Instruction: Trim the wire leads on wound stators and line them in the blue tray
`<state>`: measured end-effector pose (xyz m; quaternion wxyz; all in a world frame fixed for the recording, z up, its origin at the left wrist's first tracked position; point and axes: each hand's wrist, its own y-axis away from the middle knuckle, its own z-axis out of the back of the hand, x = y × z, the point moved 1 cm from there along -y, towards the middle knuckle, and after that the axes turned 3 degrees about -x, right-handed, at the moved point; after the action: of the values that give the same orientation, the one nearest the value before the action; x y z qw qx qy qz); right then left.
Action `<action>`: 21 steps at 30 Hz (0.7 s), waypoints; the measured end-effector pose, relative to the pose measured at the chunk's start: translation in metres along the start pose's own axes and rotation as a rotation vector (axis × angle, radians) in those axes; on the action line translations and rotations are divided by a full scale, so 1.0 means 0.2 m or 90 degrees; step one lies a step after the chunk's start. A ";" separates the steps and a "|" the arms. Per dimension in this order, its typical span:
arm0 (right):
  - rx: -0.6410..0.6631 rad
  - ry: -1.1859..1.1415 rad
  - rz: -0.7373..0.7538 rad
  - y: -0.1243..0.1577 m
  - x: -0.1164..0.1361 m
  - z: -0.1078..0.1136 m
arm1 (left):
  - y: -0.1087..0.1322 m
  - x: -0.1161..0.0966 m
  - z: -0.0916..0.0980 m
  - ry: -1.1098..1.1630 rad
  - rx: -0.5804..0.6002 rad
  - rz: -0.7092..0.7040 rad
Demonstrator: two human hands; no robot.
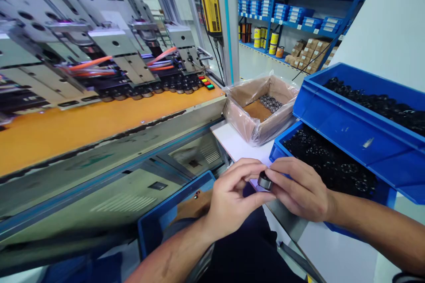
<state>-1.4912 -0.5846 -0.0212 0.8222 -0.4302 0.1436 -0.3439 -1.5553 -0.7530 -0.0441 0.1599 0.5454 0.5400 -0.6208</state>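
A small round part (264,180) with a metal ring and a dark top is held between both hands, above the edge of the white table. My left hand (237,194) pinches it from the left, thumb below and fingers above. From the right, my right hand (299,188) grips the same part with its fingertips, which partly hide it. Just beyond my right hand, a lower blue bin (277,149) holds many black parts (327,159).
An upper blue bin (361,117) with black parts overlaps the lower one. A plastic-lined cardboard box (241,117) holds small metal parts. At left, a machine (129,68) stands over an orange worktop (99,128) with a row of round parts. Another blue bin (143,234) sits below.
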 end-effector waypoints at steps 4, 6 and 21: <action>0.009 -0.071 -0.076 -0.02 0.03 0.00 | -0.03 -0.04 0.07 -0.214 0.078 -0.224; 0.010 -0.084 -0.082 -0.03 0.04 0.01 | -0.02 -0.04 0.07 -0.227 0.064 -0.224; -0.004 -0.058 -0.119 -0.03 0.00 0.02 | 0.04 0.14 -0.01 0.362 0.094 0.273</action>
<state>-1.4920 -0.5855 -0.0140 0.7906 -0.4598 0.0663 -0.3990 -1.5580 -0.7442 -0.0711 0.0900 0.8073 0.3898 -0.4338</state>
